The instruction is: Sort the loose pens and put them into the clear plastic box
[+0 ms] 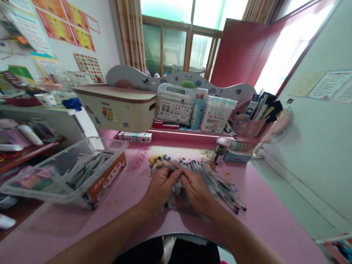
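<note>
Grip closed on a pen [169, 164], the left hand [162, 183] meets the right [196, 189], fingertips together.

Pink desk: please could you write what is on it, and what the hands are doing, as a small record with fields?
surface: pink desk
left hand: left hand, grip closed on a slender pen
right hand: right hand, fingertips against the left's; its hold is hidden
loose items: pile of pens, beneath and right of the hands
left side: clear open bin, partly filled
back right: lidded jar, pens inside
</note>
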Available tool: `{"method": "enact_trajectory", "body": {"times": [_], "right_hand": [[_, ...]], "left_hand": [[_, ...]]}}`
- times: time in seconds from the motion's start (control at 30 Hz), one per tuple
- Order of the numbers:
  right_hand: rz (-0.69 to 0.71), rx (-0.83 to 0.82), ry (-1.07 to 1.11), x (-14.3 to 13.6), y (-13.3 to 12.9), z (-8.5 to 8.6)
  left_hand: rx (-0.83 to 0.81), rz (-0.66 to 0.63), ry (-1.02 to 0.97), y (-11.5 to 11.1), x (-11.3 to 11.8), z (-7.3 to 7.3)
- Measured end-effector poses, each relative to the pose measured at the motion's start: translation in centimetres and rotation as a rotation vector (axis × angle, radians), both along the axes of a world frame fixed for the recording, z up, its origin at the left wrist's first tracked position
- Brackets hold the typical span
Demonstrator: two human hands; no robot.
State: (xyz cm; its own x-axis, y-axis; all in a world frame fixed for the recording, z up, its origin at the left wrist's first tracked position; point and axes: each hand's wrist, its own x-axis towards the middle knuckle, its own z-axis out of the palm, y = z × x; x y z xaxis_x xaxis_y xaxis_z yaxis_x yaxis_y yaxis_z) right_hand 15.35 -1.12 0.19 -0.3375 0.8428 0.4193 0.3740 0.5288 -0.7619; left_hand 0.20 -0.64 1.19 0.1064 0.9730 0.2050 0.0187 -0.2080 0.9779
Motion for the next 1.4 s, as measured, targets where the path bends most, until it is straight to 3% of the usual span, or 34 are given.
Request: {"method": "enact_trajectory", "body": {"times": [0.3, 0.47, 0.63, 0.8, 0.9, 1.0, 1.2, 1.3, 1.4], "right_hand": [[0.063, -0.158, 0.163, -0.2, 0.1, -0.1], [0.068, -0.166, 0.164, -0.1, 0.1, -0.1], [0.004, -0.227, 0.201, 0.7, 0.6, -0.4], [-0.066, -0.404, 0.372, 1.1, 1.4, -0.5], [-0.055, -0.505, 0.526, 0.9, 1.4, -0.4], [-0.036, -0.54, 0.584, 0.9, 1.5, -0.4], [-0.075, -0.487, 0.394, 1.5, 2.1, -0.9], [-0.076, -0.458, 0.275, 1.7, 2.2, -0.7], [-0.089, -0.44, 0.224, 1.8, 2.0, -0.3]], "left_hand": [[-0.002, -0.036, -0.004, -0.1, -0.2, -0.4], [0.033, -0.047, 0.017, -0.1, -0.5, 0.0], [-0.076, -0.064, -0.102, 0.4, -1.3, 0.6], [-0.286, -0.306, -0.307, 1.1, -2.0, 0.0], [-0.405, -0.498, -0.328, 1.2, -2.2, -0.6], [-0.482, -0.606, -0.327, 1.0, -2.3, -0.9], [-0.562, -0.683, -0.351, 0.8, -2.7, -0.6], [-0.609, -0.756, -0.297, 1.0, -3.3, -0.8], [-0.622, -0.78, -0.365, 1.2, -3.9, -1.1]]}}
